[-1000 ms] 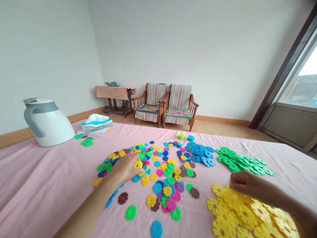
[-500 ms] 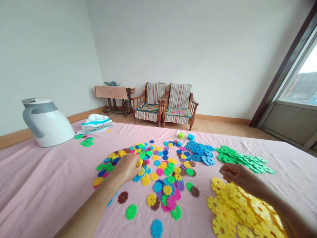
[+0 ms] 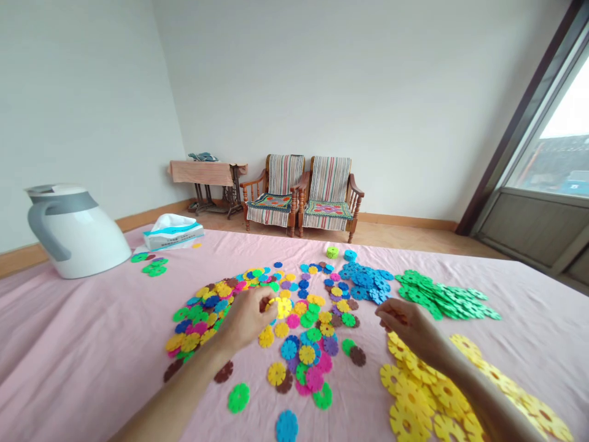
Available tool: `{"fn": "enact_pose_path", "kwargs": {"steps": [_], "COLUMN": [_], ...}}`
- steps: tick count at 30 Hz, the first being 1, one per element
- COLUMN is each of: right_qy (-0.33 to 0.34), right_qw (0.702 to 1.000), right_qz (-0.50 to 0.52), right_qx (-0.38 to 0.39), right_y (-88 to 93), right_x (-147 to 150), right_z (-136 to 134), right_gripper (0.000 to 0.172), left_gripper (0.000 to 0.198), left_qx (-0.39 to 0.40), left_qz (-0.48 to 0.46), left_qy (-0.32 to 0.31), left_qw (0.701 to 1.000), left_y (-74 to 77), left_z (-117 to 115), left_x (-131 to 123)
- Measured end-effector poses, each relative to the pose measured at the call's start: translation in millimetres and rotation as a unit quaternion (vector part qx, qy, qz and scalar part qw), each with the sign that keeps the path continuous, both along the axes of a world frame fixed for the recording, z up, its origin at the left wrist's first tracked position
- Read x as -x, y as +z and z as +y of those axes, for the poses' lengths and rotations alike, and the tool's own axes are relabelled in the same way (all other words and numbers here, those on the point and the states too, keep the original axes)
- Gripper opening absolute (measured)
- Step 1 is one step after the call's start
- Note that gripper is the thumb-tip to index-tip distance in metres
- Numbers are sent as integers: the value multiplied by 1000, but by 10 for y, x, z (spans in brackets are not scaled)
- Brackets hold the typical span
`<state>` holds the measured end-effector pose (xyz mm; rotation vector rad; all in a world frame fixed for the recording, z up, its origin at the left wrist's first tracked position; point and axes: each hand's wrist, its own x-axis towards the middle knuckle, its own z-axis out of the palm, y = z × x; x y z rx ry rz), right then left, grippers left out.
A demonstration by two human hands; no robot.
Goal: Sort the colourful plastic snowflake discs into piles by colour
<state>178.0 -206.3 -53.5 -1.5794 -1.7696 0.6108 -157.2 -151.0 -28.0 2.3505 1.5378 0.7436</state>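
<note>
My left hand (image 3: 248, 316) is closed in a pinch on a yellow snowflake disc (image 3: 282, 308), held above the mixed discs in the middle of the cloth. My right hand (image 3: 407, 319) hovers between the blue and yellow piles, fingers curled together; whatever may be in them is hidden. Below its wrist spreads a pile of yellow discs (image 3: 411, 396). Beyond it lie a heap of blue discs (image 3: 368, 281) and a heap of green discs (image 3: 444, 294). Mixed discs in several colours (image 3: 197, 316) spread around and beyond my left hand.
A white and grey jug (image 3: 80, 236) and a tissue box (image 3: 173, 233) stand at the left on the pink cloth (image 3: 101, 344). Small stacks of light green (image 3: 332, 252) and blue discs (image 3: 350, 255) stand at the back. Two armchairs (image 3: 326, 196) are beyond the table.
My left hand has moved to the right and raised the yellow disc, which now shows more fully. My right hand has shifted left, towards the blue heap. The view has turned slightly.
</note>
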Motion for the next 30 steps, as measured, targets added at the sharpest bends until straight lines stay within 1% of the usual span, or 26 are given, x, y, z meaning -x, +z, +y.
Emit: {"fn": "enact_pose_path", "kwargs": {"steps": [2,5,7,9,11,14,16,18,20,22,24,26,27,29,30], "right_qy": [24,65,82,89,96,95,77,47,12,-11,-44,-78,-84,-60,-29], "right_qw": [1000,997,994,992,990,990,994,998,1000,998,994,992,992,995,998], "right_qz": [14,50,69,87,102,100,78,39,-13,-64,-94,-96,-89,-65,-51], "right_qx": [-7,1,1,-1,8,10,0,-2,3,19,20,-9,-27,-44,-40], "right_y": [19,55,68,77,102,193,266,308,297,243,181,148,148,180,203], "right_x": [243,629,842,984,1038,927,721,427,91,-219,-425,-467,-418,-200,-48], "right_z": [-48,-162,-237,-290,-310,-289,-253,-214,-179,-151,-127,-109,-107,-123,-144], "right_gripper": [23,17,12,7,11,14,18,24,28,28,29,30,30,30,30], "left_gripper": [18,14,14,14,15,20,23,25,26,25,21,17,16,17,17], "left_qx": [36,84,103,115,127,146,152,149,144,142,141,141,142,141,137], "left_qz": [-77,-140,-172,-197,-214,-226,-225,-218,-209,-198,-186,-177,-176,-177,-181], "left_qy": [-58,-114,-139,-153,-156,-148,-142,-138,-136,-140,-149,-165,-174,-186,-188], "left_qw": [995,980,970,962,956,952,952,954,958,960,961,960,958,956,956], "left_y": [-85,-155,-160,-153,-151,-169,-186,-199,-202,-195,-181,-168,-164,-160,-158], "left_z": [-107,-286,-391,-460,-481,-440,-396,-373,-380,-411,-448,-476,-486,-499,-504], "left_x": [-164,-366,-443,-476,-476,-450,-433,-426,-432,-448,-470,-490,-498,-506,-508]}}
